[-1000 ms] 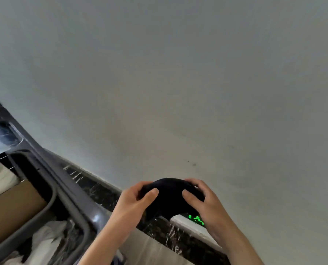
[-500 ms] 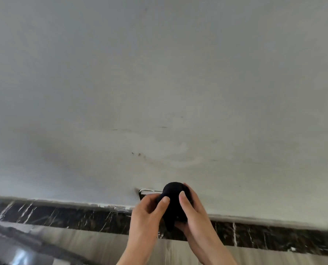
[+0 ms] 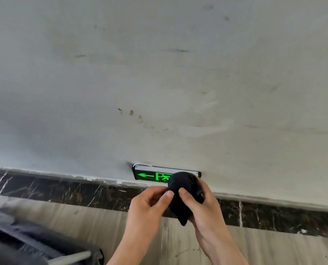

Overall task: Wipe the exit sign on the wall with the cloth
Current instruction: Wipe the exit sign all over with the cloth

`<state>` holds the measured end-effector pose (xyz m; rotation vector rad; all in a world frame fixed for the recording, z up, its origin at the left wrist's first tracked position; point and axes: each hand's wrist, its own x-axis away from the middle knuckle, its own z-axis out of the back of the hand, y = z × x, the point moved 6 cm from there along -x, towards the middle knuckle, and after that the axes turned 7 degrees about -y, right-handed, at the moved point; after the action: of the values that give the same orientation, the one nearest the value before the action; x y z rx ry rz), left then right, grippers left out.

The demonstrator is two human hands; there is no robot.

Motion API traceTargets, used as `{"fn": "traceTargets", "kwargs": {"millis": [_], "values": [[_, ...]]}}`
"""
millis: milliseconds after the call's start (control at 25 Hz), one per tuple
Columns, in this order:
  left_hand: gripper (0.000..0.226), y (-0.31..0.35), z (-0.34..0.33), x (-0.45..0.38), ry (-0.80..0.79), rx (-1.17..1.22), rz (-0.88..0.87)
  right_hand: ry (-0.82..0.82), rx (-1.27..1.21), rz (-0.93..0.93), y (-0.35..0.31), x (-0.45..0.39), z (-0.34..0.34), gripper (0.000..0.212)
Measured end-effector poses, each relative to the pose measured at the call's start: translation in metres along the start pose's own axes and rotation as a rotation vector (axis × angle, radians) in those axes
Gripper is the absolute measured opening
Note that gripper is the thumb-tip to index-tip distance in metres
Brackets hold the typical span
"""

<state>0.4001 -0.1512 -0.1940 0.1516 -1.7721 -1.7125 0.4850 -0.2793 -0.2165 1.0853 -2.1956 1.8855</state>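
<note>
While the pale grey scuffed wall [image 3: 159,73] fills most of the frame, a band of dark veined marble skirting [image 3: 63,190] runs across below it, with light wood-grain floor [image 3: 83,220] beneath. At the lower left sits a dark grey cart or bin with a metal rail [image 3: 35,247]; what it holds cannot be made out. Low on the wall, just right of centre, hangs the slim rectangular exit sign with a green lit arrow and running figure [image 3: 149,175], its right part hidden behind the bunched black cloth [image 3: 184,196]. That cloth is balled up between both hands in front of the sign; whether it touches the sign I cannot tell. The right hand [image 3: 207,205] is closed around the bundle from behind and below, and the left hand [image 3: 149,205] pinches its near side with thumb and fingertips. The cloth looks soft and light, so it should mould to the sign's face; gripping the bulk in one palm seems best. The sign's thin casing probably wants only gentle pressure.
</note>
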Motion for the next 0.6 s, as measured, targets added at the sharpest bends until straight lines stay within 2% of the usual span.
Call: {"fn": "traceTargets", "kwargs": {"millis": [160, 320, 400, 480, 600], "values": [[0.014, -0.072, 0.007, -0.060, 0.039, -0.061, -0.044, 0.014, -0.091, 0.034, 0.061, -0.067, 0.009, 0.041], [0.023, -0.111, 0.021, -0.107, 0.124, -0.292, -0.230, -0.018, -0.174, 0.077, 0.110, -0.114, 0.022, 0.043], [0.019, -0.114, 0.026, -0.124, 0.153, -0.380, -0.365, -0.028, -0.195, 0.108, 0.125, -0.127, 0.027, 0.047], [0.025, -0.113, 0.028, -0.140, 0.188, -0.496, -0.526, -0.029, -0.208, 0.142, 0.138, -0.136, 0.031, 0.054], [0.040, -0.101, 0.029, -0.149, 0.333, -0.743, -0.890, -0.056, -0.231, 0.186, 0.150, -0.141, 0.032, 0.059]]}}
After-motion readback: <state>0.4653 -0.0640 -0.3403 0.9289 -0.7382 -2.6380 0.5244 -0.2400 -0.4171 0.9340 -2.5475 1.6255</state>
